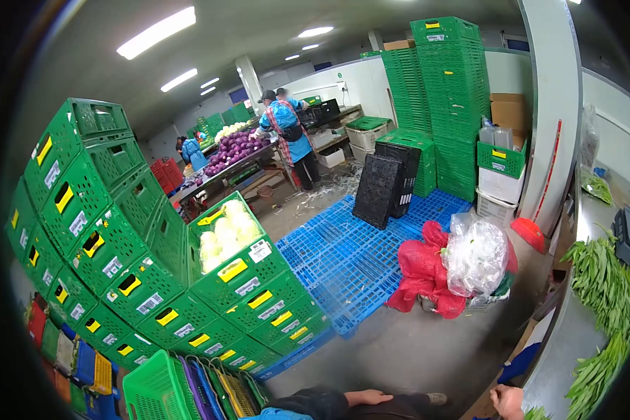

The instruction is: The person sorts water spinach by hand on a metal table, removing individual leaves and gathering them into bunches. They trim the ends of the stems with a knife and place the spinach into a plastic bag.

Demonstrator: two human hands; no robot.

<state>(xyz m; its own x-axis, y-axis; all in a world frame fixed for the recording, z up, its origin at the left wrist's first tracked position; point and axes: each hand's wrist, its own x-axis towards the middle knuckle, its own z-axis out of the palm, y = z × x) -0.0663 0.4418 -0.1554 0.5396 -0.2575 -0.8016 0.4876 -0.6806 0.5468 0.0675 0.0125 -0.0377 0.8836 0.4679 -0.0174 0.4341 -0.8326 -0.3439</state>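
At the bottom of the head view, my left hand (371, 397) reaches out of a dark and blue sleeve. Its fingers lie stretched out in front of my dark clothing, with nothing seen in them. My right hand (507, 401) is at the edge of the metal table (556, 364), partly cut off by the frame. Its fingers are curled, and what they hold, if anything, is hidden. Long leafy greens (609, 294) lie spread along the table, with a small bunch (537, 414) of them just beside my right hand.
Stacked green crates (241, 287) stand at left, the top one holding pale cabbages (227, 234). A blue pallet (329, 259) carries black crates (378, 192). Red cloth (420, 269) and clear plastic (476, 255) lie on a basket. A person (297, 140) works by purple vegetables (238, 150).
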